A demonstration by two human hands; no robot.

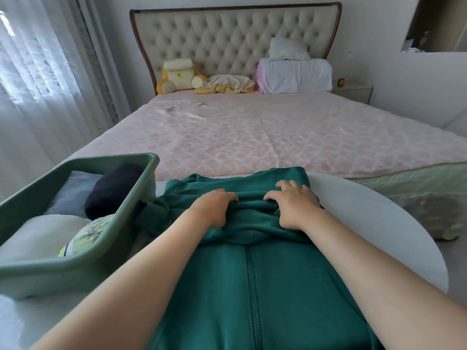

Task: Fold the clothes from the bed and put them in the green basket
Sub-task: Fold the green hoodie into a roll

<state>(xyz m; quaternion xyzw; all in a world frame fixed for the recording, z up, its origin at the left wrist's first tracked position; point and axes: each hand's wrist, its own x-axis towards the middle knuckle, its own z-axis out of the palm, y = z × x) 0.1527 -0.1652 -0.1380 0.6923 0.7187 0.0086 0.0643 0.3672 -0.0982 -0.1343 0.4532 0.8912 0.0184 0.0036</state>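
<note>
A dark green zip jacket (252,279) lies spread on a white round table (379,223) right in front of me, its top part folded down across the body. My left hand (214,208) grips a bunched fold of the jacket with curled fingers. A short way to its right, my right hand (295,205) rests on the same fold with spread fingers. The green basket (108,238) stands at the left, touching the jacket's sleeve. It holds a rolled dark navy garment (111,190), white and pale blue folded pieces and a leaf-print piece (83,236).
The bed (252,132) with a pink quilted cover stretches ahead. At its tufted headboard lie a yellow plush toy (179,77), a yellow cloth and a rolled white bundle (295,74). A nightstand (353,92) stands at the right and curtains (38,84) hang at the left.
</note>
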